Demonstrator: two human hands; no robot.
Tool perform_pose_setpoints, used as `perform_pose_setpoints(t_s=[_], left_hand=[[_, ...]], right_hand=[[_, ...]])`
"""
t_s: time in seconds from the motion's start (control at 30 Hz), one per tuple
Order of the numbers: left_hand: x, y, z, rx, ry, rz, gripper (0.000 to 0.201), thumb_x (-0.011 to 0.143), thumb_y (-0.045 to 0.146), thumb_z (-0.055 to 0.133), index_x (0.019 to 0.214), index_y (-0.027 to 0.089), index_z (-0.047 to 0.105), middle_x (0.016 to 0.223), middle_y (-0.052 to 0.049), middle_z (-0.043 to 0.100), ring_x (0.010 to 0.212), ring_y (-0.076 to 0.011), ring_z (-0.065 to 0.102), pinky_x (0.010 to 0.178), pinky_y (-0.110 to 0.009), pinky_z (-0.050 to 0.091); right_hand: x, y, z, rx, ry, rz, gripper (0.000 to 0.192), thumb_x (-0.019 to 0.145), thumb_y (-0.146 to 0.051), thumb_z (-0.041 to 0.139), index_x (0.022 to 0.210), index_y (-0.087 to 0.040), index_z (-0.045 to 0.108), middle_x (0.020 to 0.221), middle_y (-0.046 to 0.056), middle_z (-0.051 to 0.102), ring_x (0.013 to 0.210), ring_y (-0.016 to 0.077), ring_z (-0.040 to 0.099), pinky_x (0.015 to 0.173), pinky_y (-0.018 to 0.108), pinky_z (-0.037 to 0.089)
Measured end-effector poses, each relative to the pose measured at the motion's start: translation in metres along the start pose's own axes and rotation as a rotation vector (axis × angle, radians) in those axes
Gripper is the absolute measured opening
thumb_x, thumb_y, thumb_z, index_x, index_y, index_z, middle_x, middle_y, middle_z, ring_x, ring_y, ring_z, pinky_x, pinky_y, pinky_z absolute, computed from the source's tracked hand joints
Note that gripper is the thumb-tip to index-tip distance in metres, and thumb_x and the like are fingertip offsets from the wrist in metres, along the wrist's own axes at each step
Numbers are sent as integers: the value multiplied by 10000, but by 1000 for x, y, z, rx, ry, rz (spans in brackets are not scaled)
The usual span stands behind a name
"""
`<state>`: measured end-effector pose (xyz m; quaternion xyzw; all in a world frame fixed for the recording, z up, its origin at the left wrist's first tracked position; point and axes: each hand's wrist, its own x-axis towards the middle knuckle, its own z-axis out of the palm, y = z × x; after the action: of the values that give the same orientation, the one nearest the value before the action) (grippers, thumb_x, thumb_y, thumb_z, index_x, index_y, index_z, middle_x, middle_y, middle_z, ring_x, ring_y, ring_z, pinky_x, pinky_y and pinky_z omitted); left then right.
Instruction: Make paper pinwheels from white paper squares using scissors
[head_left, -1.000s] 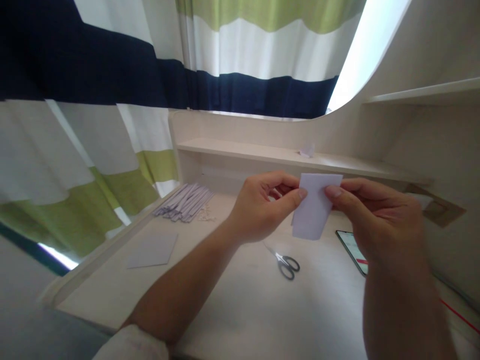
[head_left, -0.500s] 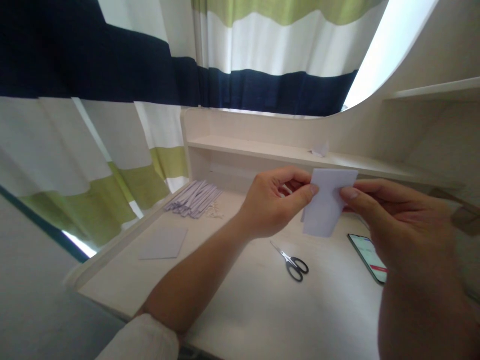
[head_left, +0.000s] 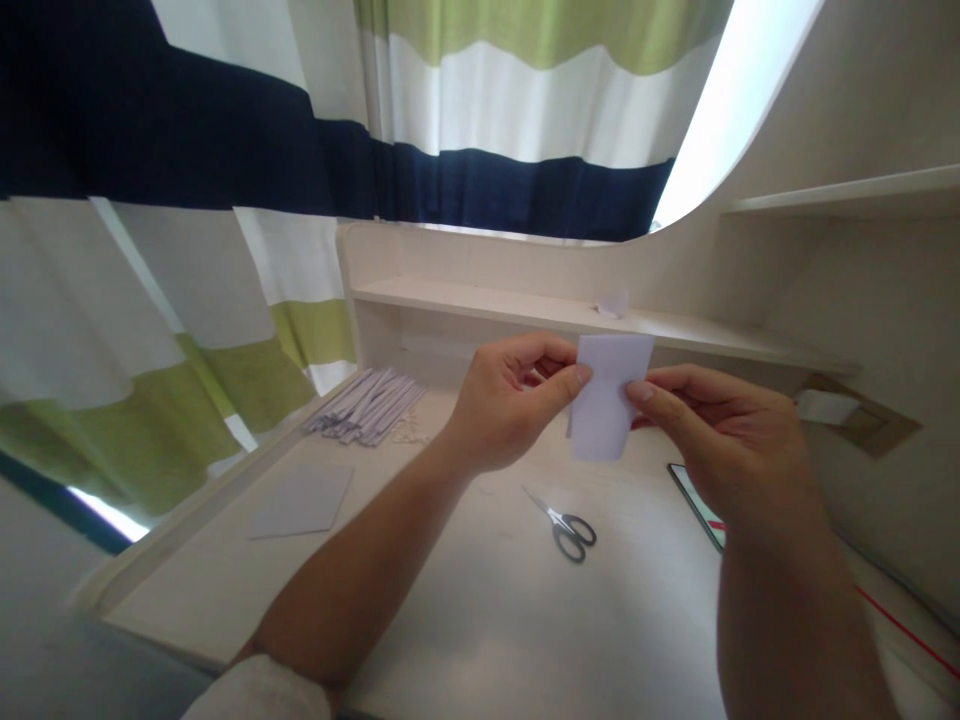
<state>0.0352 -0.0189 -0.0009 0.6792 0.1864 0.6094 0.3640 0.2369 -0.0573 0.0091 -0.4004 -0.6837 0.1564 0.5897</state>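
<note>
Both hands hold a folded piece of white paper (head_left: 606, 415) upright above the desk. My left hand (head_left: 510, 405) pinches its left edge between thumb and fingers. On the opposite edge, my right hand (head_left: 712, 430) grips it with the thumb in front and the fingers behind. A second layer of the paper peeks out at the lower left. Below the hands lie scissors (head_left: 568, 530) with black handles, blades pointing up and left. Behind my right hand, a phone (head_left: 694, 500) with a lit screen is partly hidden.
A pile of thin rolled paper strips (head_left: 367, 407) rests at the desk's back left, small pale bits (head_left: 409, 432) beside it. Nearer is a flat stack of square paper (head_left: 304, 500). A crumpled paper scrap (head_left: 613, 303) sits on the low shelf (head_left: 480, 305).
The view has swung a little to the right, so the desk items appear shifted left. Both hands keep their hold on the folded paper, which looks slightly narrower.
</note>
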Motion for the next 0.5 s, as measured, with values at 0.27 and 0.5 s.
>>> perform_pose_setpoints(t_s=[0.27,0.5], left_hand=[[1,-1,-1,-57,-4,-2,166,878,335,802,931,178,789,878,-56,774,777,-154,687,695,-270,562],[2,-2,-1,-73,9,14,163,869,321,814,926,171,791,851,-49,762,748,-141,670,652,-247,538]], right_hand=[[0,-1,0,-16,-1,-18,65,879,-312,822,856,-256,846,763,9,793,644,138,704,594,234,588],[1,0,0,42,-52,19,75,887,-335,819,872,-266,842,778,-2,799,641,123,712,608,210,600]])
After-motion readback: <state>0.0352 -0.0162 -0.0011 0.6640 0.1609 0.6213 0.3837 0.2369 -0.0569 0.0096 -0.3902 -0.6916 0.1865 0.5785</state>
